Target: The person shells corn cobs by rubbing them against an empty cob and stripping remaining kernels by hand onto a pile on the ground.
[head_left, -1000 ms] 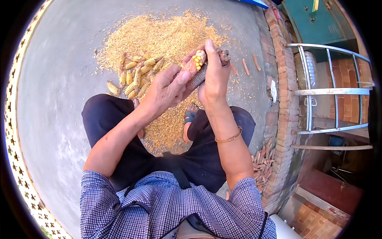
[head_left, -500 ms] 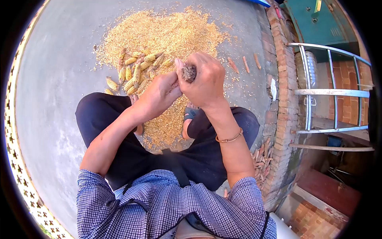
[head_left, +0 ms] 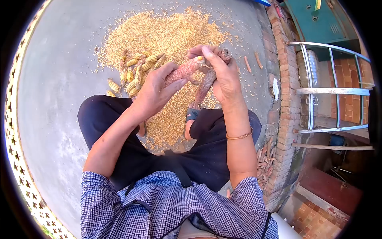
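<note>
My left hand (head_left: 159,81) is closed around a stripped pinkish corn cob (head_left: 185,71). Yellow kernels remain at the cob's far tip, which points toward my right hand. My right hand (head_left: 225,77) grips a darker stripped cob (head_left: 205,84) that slants down toward my foot. A dark cob end also shows above the right thumb; whether it is the same cob is hard to tell. The two cobs meet or nearly meet between my hands. Below and beyond them lies a wide heap of loose corn kernels (head_left: 159,32), with several unshelled corn ears (head_left: 137,73) on its near left side.
Bare cobs (head_left: 247,63) lie on the grey floor (head_left: 51,87) to the right, and a pile of cobs (head_left: 264,163) rests against the low brick edge (head_left: 284,119). Beyond it stand a metal railing (head_left: 332,91) and a green cabinet (head_left: 318,24). My sandalled foot (head_left: 192,114) is among kernels.
My hands were pressed together around a cob with its dark end facing up. Now they are apart, and both cobs show lengthwise, one in each hand.
</note>
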`<state>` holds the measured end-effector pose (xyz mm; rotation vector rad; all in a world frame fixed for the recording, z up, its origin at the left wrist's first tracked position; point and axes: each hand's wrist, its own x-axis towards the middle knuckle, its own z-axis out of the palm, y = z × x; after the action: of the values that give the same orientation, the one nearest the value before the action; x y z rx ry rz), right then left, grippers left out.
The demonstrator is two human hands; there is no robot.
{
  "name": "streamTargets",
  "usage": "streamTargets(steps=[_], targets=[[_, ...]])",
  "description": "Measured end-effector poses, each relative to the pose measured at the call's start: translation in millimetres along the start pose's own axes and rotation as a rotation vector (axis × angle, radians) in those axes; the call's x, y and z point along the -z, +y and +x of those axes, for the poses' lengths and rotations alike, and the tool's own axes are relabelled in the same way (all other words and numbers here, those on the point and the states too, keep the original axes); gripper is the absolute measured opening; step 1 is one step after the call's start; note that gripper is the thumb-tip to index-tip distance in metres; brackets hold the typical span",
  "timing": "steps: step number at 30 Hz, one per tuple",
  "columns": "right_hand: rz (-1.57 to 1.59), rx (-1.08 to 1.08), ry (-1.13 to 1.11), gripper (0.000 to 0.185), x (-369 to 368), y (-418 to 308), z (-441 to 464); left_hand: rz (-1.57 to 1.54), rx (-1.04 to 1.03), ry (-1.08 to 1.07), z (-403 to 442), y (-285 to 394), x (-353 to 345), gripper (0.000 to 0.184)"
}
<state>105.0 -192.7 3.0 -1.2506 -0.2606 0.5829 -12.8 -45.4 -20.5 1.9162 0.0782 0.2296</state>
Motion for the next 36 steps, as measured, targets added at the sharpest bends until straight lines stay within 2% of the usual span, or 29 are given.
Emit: streamTargets(steps=[2,11,14,17,19,20,23,26,30,36], targets=[[0.049,-0.07,0.007,0.018,3.4,-5.6,-2.5,-0.202,0.132,-0.025,-0.6,1.7,-0.1,0.03],[-0.143,0.043,-0.026,0.016,1.6,-1.9,-6.5,-0.155,0.151,-0.055,-2.0,14.1,8.6,0.029],[-0.205,0.072,0.02,0.013,-3.4,-2.9,-8.0,0.042,-0.005,-0.028,-2.5,5.2,7.8,0.029],[-0.259,0.071,0.071,0.013,-8.3,-2.3,-10.0,0.212,-0.157,0.1,-3.8,4.1,2.0,0.023],[-0.306,0.069,0.063,0.014,-4.3,-0.2,-9.2,0.25,-0.183,0.126,-4.7,3.5,0.7,0.024],[-0.229,0.056,0.057,0.014,-2.8,1.1,-8.7,0.27,-0.199,0.141,-4.2,2.9,0.7,0.025],[-0.004,0.018,0.004,0.017,-3.4,0.5,-7.8,-0.148,0.099,-0.012,0.7,6.1,6.8,0.029],[0.114,0.008,-0.096,0.022,-5.4,-6.9,-11.3,-0.739,0.321,-0.111,0.3,14.7,11.2,0.032],[0.044,0.068,-0.148,0.027,-3.9,-4.7,-12.9,-0.873,0.343,-0.153,-1.4,18.7,10.9,0.042],[-0.008,0.152,-0.127,0.027,-8.2,-4.5,-14.2,-0.818,0.275,-0.238,-1.3,16.2,9.8,0.05]])
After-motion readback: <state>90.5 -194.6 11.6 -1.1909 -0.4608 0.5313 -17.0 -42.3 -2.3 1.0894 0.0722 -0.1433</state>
